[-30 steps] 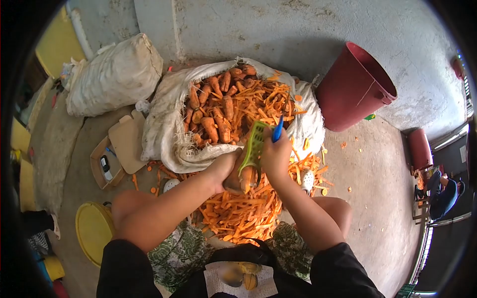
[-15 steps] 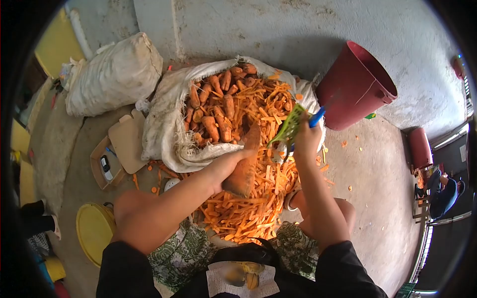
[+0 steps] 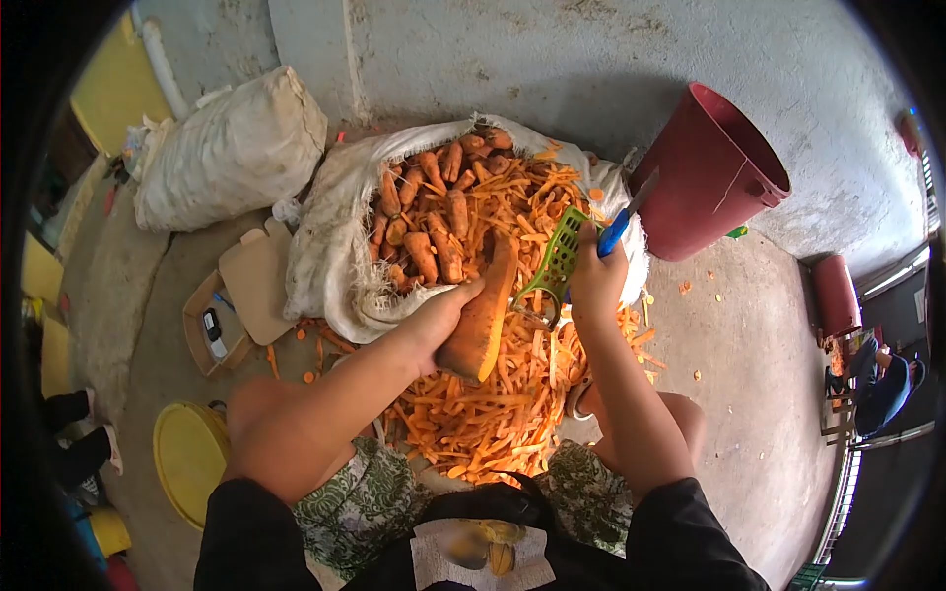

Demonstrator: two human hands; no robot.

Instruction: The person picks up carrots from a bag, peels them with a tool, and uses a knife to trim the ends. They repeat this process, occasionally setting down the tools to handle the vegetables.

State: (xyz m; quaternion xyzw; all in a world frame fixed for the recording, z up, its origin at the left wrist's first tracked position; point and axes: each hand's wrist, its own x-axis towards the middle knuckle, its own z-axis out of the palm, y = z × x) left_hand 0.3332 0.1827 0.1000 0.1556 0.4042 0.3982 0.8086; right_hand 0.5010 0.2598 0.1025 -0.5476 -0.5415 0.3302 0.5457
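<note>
My left hand (image 3: 439, 325) is wrapped round a large carrot (image 3: 480, 330), which has a bright peeled strip along its right side. My right hand (image 3: 597, 271) grips a green peeler (image 3: 561, 258) with a perforated body, together with a blue-handled knife (image 3: 613, 233) whose blade points up and right. The peeler is just right of the carrot, apart from it. Below both hands lies a heap of orange peelings (image 3: 483, 424). Behind them an open white sack (image 3: 335, 251) holds whole carrots (image 3: 419, 254) and more peelings.
A full white sack (image 3: 232, 148) leans at the back left. A cardboard box (image 3: 212, 330) and a yellow-lidded bucket (image 3: 187, 458) stand at the left. The red bin (image 3: 690, 187) is by the wall at the right. A person (image 3: 877, 389) is at the far right.
The carrot has turned, and its bright peeled side now shows. My right hand has shifted slightly down and left, with the peeler tilted more upright and the knife blade now clearly visible.
</note>
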